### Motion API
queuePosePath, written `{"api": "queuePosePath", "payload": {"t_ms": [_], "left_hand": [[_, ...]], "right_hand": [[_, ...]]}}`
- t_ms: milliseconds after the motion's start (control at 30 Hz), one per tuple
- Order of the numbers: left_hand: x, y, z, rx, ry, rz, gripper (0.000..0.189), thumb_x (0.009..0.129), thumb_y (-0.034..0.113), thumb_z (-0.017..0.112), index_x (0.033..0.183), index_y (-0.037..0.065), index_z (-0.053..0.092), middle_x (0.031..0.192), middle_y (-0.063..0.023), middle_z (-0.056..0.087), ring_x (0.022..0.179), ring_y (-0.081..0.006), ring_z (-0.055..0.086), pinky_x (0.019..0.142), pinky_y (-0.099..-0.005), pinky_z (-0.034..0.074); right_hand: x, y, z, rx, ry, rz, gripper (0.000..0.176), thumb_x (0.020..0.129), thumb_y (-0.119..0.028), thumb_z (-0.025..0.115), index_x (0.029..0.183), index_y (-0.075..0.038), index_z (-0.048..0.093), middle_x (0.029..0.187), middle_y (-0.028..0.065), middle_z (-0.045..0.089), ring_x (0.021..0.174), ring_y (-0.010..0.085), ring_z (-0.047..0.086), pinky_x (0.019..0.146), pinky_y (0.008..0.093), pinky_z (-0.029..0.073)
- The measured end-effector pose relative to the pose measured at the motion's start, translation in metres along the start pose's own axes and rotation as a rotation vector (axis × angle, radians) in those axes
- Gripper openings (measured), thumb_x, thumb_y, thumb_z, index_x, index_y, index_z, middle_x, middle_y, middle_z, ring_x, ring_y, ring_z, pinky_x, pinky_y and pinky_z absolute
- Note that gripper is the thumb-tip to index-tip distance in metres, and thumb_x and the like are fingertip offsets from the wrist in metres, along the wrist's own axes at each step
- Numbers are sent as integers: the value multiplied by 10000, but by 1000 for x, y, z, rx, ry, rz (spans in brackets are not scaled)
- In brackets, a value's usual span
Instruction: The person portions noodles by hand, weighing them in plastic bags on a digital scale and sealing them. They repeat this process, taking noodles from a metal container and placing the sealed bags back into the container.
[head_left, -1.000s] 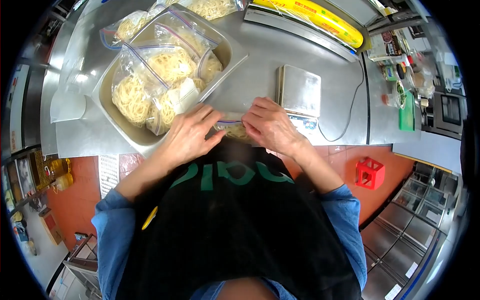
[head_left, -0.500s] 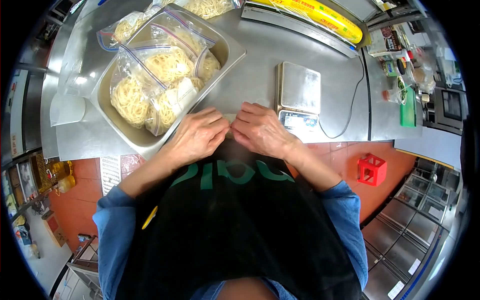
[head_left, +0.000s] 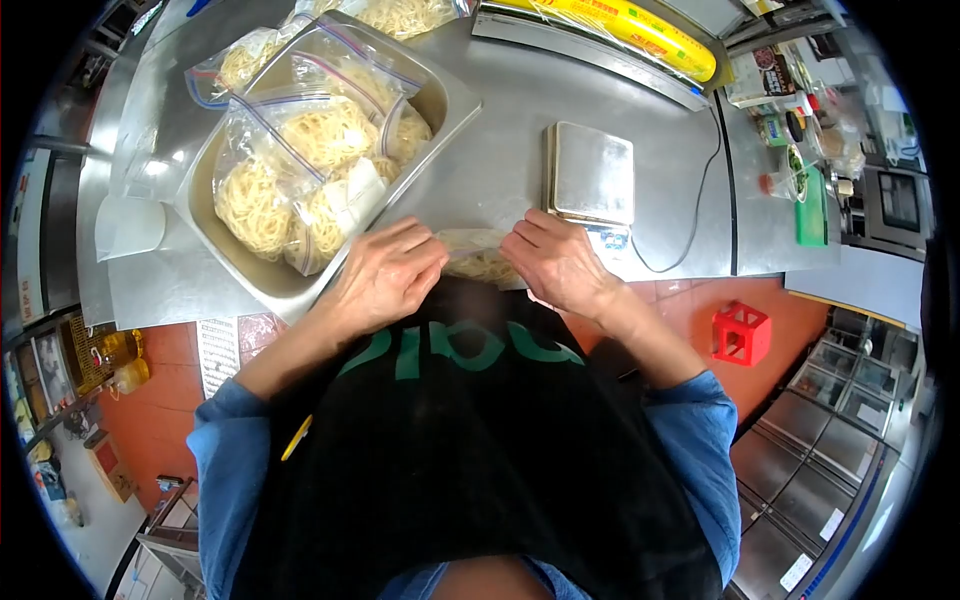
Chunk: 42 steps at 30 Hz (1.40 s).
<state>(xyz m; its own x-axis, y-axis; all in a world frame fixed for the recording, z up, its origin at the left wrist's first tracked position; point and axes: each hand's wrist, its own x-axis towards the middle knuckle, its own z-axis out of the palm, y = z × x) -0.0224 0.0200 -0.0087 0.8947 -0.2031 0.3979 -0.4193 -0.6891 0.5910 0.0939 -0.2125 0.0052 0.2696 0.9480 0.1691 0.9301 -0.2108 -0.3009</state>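
Note:
A clear zip bag of yellow noodles lies at the near edge of the steel counter, right in front of my black apron. My left hand pinches the bag's left end. My right hand grips its right end, and the two hands are apart with the bag stretched between them. Just beyond my right hand stands a small steel kitchen scale with nothing on its plate.
A steel pan at the back left holds several sealed noodle bags. More bags lie behind it. A yellow wrap box sits at the counter's far edge. Below are an orange floor and a red crate.
My hands were close together over the bag's top; they have slid apart along it, the right hand moving right toward the scale. The noodles now show between them.

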Motion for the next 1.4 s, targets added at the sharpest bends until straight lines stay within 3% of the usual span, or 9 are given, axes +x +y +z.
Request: {"api": "queuePosePath", "payload": {"t_ms": [500,600,667,767,867,933,1133,1200,1400], "left_hand": [[-7,-7,-7,3,13,-54,88,822,28,724,825,29,636,767,-82,588,739,-259,602,603,-372,516],[-6,-5,-5,87,-55,-130,92,834,56,728,859,30,644,794,-76,603,806,-261,610,679,-386,530],[11,9,4,216,87,-75,141,831,117,743,897,32,652,841,-66,626,894,-263,609,753,-395,528],[32,12,26,128,64,88,128,822,120,704,897,35,645,847,-59,621,915,-265,593,780,-399,519],[38,-2,51,39,-87,118,82,806,97,650,864,44,630,816,-61,597,856,-265,579,735,-387,516],[40,-3,54,7,-60,109,43,792,55,610,833,49,618,793,-65,577,829,-264,568,722,-388,515],[43,4,44,-71,-80,31,66,806,83,669,850,56,628,854,-66,626,859,-260,587,725,-387,523],[48,7,60,26,15,108,69,804,87,686,841,61,633,858,-62,640,860,-255,595,708,-389,528],[50,0,78,-74,-101,157,88,817,119,705,804,76,629,824,-27,634,851,-229,602,691,-372,532]], "right_hand": [[-22,9,-13,-20,180,89,102,809,-8,715,898,-12,666,857,98,636,834,293,605,715,388,533],[-38,19,-4,-35,150,103,112,808,-19,728,904,-11,671,862,100,644,837,299,604,729,386,528],[-30,9,-11,-55,147,98,112,806,-19,731,900,-10,670,855,101,639,840,300,606,734,384,526],[-18,0,-16,-46,150,91,104,810,-13,727,896,-8,668,846,106,637,833,302,611,728,385,525],[-18,2,-20,48,182,149,85,819,-2,717,889,-5,668,836,110,641,804,304,612,699,391,523],[-26,7,-16,119,216,204,74,824,2,713,884,-3,668,826,113,642,783,305,609,681,395,522],[-43,11,-6,85,246,209,59,828,-5,721,850,6,668,777,124,627,748,307,596,647,401,512],[-40,7,-15,67,190,215,66,819,-7,732,834,2,668,754,118,607,730,301,576,626,397,497],[-41,-1,-16,89,157,228,86,803,-10,749,810,0,664,735,106,584,713,292,546,622,389,477]]}}
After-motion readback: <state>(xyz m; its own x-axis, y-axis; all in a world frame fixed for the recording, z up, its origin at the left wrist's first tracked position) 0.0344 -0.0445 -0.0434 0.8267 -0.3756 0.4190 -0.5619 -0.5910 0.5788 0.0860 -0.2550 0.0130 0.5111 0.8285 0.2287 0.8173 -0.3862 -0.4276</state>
